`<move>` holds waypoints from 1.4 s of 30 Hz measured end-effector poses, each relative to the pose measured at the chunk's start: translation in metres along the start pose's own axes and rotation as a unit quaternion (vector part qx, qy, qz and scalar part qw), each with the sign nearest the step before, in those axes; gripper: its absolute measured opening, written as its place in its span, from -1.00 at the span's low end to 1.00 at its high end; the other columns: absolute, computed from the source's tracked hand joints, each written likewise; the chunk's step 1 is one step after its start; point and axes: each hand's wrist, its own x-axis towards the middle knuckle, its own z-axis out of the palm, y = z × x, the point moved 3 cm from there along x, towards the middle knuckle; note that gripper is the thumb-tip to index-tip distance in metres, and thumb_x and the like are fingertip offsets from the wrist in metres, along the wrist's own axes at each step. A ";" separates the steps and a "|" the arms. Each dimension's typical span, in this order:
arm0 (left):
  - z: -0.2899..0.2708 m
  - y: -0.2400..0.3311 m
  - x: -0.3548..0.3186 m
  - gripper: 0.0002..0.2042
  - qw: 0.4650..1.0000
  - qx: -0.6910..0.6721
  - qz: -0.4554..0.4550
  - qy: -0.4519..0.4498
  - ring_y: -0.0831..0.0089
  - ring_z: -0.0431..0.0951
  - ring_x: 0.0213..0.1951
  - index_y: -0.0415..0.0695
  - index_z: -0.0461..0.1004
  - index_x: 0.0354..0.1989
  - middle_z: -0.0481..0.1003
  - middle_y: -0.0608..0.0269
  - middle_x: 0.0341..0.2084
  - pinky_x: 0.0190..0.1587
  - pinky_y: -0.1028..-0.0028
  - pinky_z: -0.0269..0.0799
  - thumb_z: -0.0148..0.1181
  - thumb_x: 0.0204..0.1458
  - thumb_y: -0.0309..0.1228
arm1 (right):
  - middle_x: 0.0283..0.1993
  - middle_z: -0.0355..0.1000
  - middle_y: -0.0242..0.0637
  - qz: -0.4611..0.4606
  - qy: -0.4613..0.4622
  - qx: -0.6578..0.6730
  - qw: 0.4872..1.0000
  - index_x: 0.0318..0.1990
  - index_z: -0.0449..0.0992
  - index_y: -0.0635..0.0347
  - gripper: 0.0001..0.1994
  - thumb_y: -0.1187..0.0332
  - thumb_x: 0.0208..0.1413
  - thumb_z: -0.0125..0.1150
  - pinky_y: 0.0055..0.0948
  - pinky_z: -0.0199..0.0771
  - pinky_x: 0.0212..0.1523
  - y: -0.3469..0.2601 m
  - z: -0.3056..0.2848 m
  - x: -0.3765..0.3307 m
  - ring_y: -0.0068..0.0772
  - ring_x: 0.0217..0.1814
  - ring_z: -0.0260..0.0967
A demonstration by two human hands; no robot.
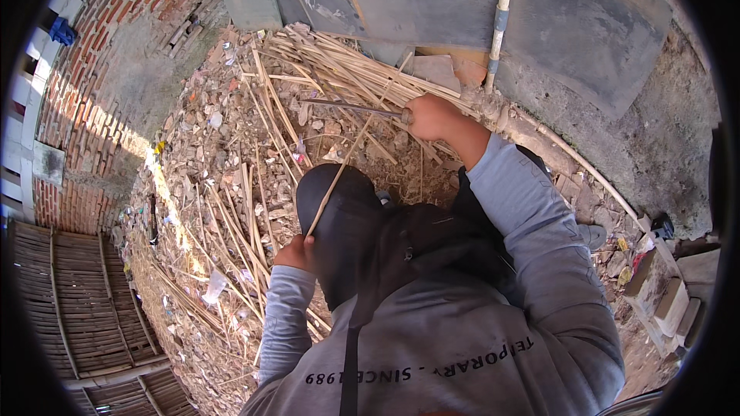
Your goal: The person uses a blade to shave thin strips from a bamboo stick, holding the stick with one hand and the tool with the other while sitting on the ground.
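**Both arms up, both fists closed**

Checking my view from the head cam. R arm: grey sleeve runs up from lower right, elbow bent, forearm reaching fwd and up; bare wrist shows past the cuff. Right hand [432,117] is a tight fist, knuckles up, fingers fully wrapped. L arm: grey sleeve climbs from the bottom edge, tucked close to the body, forearm near vertical. Left hand [297,253] sits low, also a closed fist, thumb side up. Hands well apart, R far ahead of L. Dark-clad knee between them.

thin tan bamboo strip [339,163], held slanted, long dark blade [351,107] crossing above
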 end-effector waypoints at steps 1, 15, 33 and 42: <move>0.004 -0.004 -0.002 -0.55 1.000 0.004 -0.011 -0.003 -0.27 0.50 -0.44 -0.16 0.42 -0.36 0.48 -0.25 -0.59 -0.35 -0.11 0.36 -0.20 0.28 -0.03 | -0.21 0.55 -0.09 -0.006 -0.005 0.000 1.000 -0.16 0.57 0.12 -0.70 0.35 -0.14 0.23 -0.06 0.51 -0.11 -0.015 -0.008 -0.007 0.03 -0.11 0.50; 0.010 -0.006 0.001 -0.60 0.999 -0.027 0.022 0.033 -0.27 0.49 -0.47 -0.17 0.39 -0.41 0.46 -0.23 -0.62 -0.41 -0.10 0.33 -0.16 0.28 -0.09 | -0.16 0.54 -0.04 0.007 0.009 0.051 0.999 -0.13 0.58 0.11 -0.69 0.38 -0.10 0.18 -0.09 0.51 -0.09 0.002 -0.011 0.005 0.03 -0.10 0.51; 0.011 -0.018 -0.015 -0.56 0.997 -0.068 0.031 0.023 -0.21 0.49 -0.49 -0.22 0.39 -0.41 0.43 -0.17 -0.65 -0.44 0.00 0.34 -0.18 0.30 -0.08 | -0.24 0.54 -0.06 -0.070 -0.010 -0.016 0.997 -0.20 0.57 0.09 -0.72 0.33 -0.16 0.24 -0.08 0.49 -0.13 -0.044 -0.017 -0.019 0.04 -0.15 0.50; 0.006 -0.032 -0.004 -0.51 0.988 -0.145 0.004 -0.045 0.13 0.50 -0.53 -0.26 0.46 -0.37 0.45 -0.02 -0.64 -0.39 0.25 0.37 -0.16 0.31 -0.04 | -0.14 0.53 0.02 0.026 0.053 0.056 0.997 -0.08 0.56 0.13 -0.61 0.27 -0.15 0.28 -0.13 0.49 -0.07 0.022 0.005 0.018 0.05 -0.07 0.48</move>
